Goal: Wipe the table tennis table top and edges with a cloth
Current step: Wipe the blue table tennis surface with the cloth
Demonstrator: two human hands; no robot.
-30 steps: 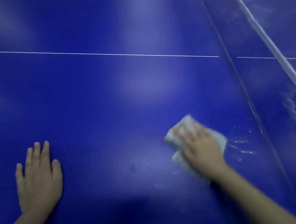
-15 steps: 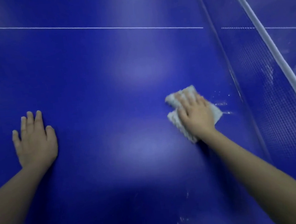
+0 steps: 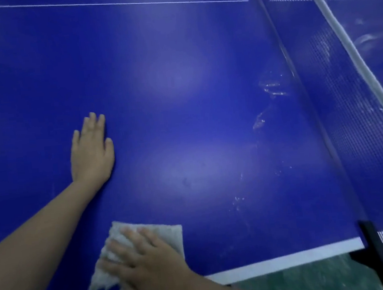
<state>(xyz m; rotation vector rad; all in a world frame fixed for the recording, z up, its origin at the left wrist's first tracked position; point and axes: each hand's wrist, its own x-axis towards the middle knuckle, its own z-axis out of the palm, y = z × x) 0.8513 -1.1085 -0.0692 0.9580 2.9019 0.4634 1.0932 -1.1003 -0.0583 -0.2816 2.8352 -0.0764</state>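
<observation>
Cloth (image 3: 169, 237), pale, nubbly and roughly square with a ragged lower-left corner, lies flat on the tabletop (image 3: 179, 76) just inside its near edge. Its lowest part reaches the white edge band (image 3: 279, 263). The right hand (image 3: 150, 265) lies on top of it, fingers (image 3: 148, 236) straight and spread, pressing rather than gripping. The hand is blurred, so the thumb is hard to make out, and the forearm runs off the bottom of the view.

The left hand (image 3: 91, 154) rests palm-down on bare tabletop farther in from the near edge, apart from the cloth. Its fingers (image 3: 93, 123) are straight and close together, holding nothing, and its forearm is cut off at the lower left.

The tabletop is smooth, glossy deep blue with soft patches of reflected light. A thin white line (image 3: 125, 3) crosses it toward the far side. Pale smears (image 3: 271, 88), perhaps wet streaks, mark the surface near the net (image 3: 358, 117), and fainter specks (image 3: 238, 200) trail toward the near edge.

The net is fine, dark, see-through mesh topped by a white tape (image 3: 338, 30), and it runs along the tabletop's right side. Whitish swirls (image 3: 367, 39) show on the half beyond it. A black post (image 3: 376, 248) holds the net at the near edge, its lower part cut off. Below the edge lies a strip of green floor (image 3: 316, 280), mottled and blurred.
</observation>
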